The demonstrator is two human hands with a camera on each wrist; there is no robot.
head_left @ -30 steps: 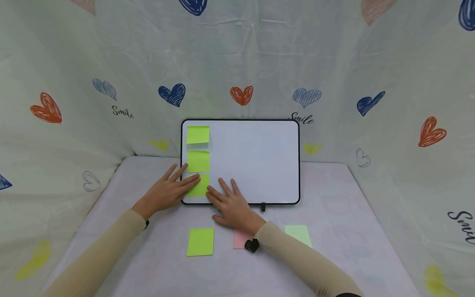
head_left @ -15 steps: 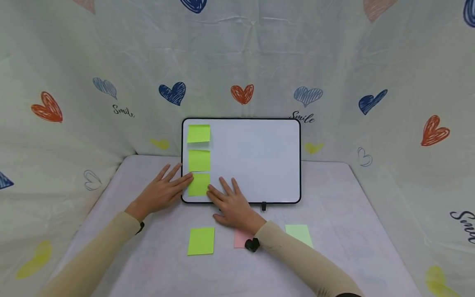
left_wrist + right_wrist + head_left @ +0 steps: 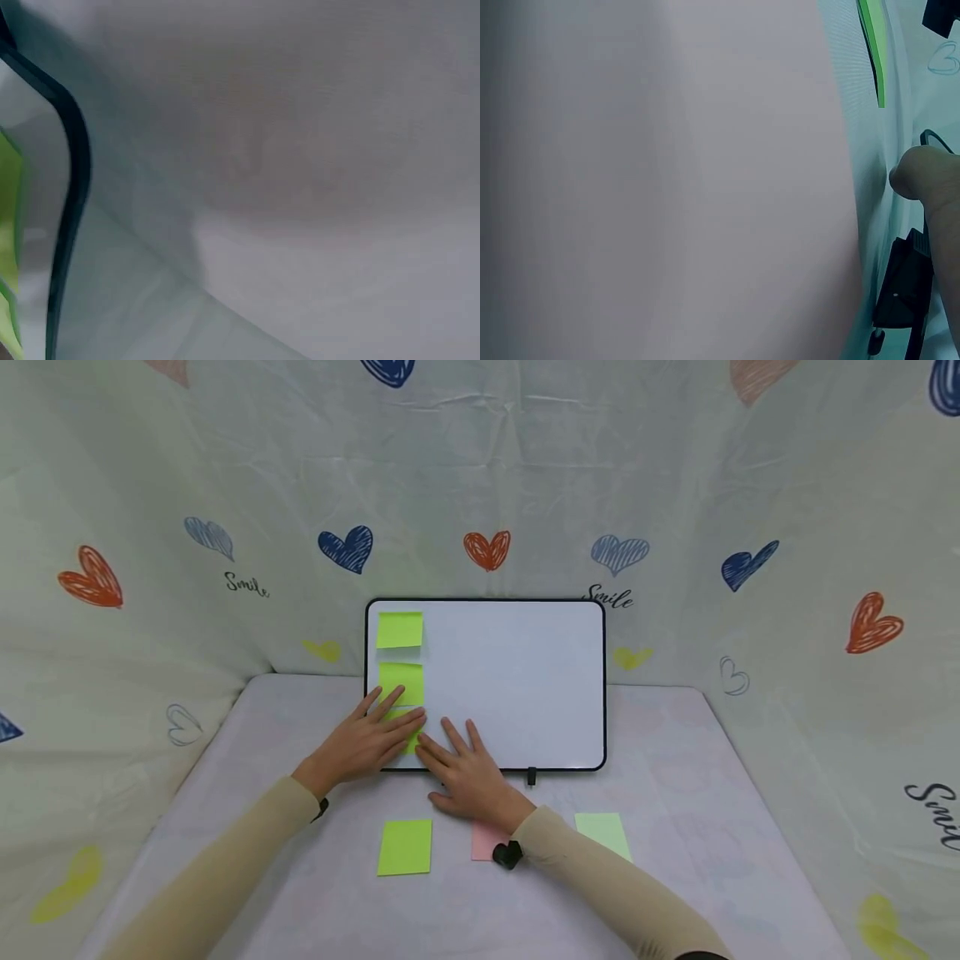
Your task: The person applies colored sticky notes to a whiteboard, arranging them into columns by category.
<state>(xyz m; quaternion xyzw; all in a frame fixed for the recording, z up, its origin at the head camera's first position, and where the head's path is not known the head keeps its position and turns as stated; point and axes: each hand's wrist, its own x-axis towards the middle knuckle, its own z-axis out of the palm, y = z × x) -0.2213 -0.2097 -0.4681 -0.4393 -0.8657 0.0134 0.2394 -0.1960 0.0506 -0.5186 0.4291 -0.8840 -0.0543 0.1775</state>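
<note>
A white board [image 3: 517, 685] with a black frame stands at the back of the table. Down its left side runs a column of lime-green sticky notes: a top one [image 3: 400, 629], a middle one [image 3: 396, 675] and a bottom one [image 3: 415, 742]. My left hand [image 3: 356, 745] lies across the bottom note with fingers straight and spread, covering most of it; some fingers overlap the middle note. My right hand [image 3: 472, 781] is spread on the board's lower part, its fingertips at the bottom note's right edge. In the left wrist view, green notes [image 3: 9, 217] show at the left edge.
On the table lie a lime-green sticky pad [image 3: 405, 847], a pink one [image 3: 487, 842] partly under my right wrist, and a pale green one [image 3: 602, 833] partly behind the right sleeve. A black clip-like foot [image 3: 532, 776] juts from the board's lower edge. Heart-patterned cloth hangs behind.
My left hand slid left across the bottom note half a second ago, and now it has moved back right, over more of the note. My right hand has stayed in place.
</note>
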